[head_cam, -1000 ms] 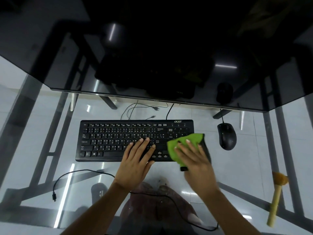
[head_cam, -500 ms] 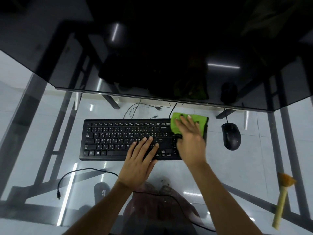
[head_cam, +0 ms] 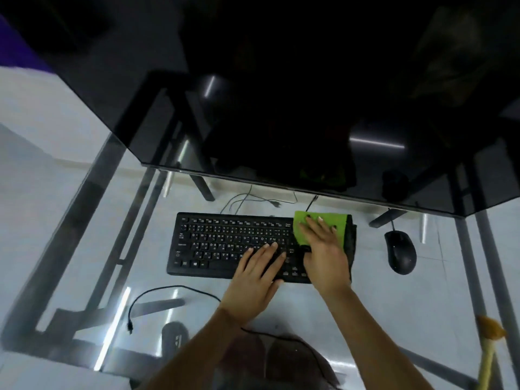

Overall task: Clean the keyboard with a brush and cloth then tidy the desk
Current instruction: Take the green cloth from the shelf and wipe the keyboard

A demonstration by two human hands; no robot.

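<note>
Two bare forearms are seen reaching forward over the clear glass bench (head_cam: 422, 299). At the near right edge a pale wooden-handled brush with orange bristles (head_cam: 488, 353) lies unused, and a loose black cable (head_cam: 157, 294) curls at the near left. Farther in, the left hand (head_cam: 254, 280) is laid flat on the lower keys of the flat black keyboard (head_cam: 225, 243), fingers straight and spread, apparently to steady it. Beside it, the right hand (head_cam: 323, 249) is pressed with extended fingers onto a bright green cloth (head_cam: 342, 223) spread over the keyboard's far right corner, above the number pad. The wiping step is judged to be in hand, the brushing seemingly done. Next, the cloth would probably need to be drawn leftward across the remaining rows under even pressure. A black computer mouse (head_cam: 399, 251) rests well to the right, and a dark glass upper shelf (head_cam: 281, 122) lies beyond.
</note>
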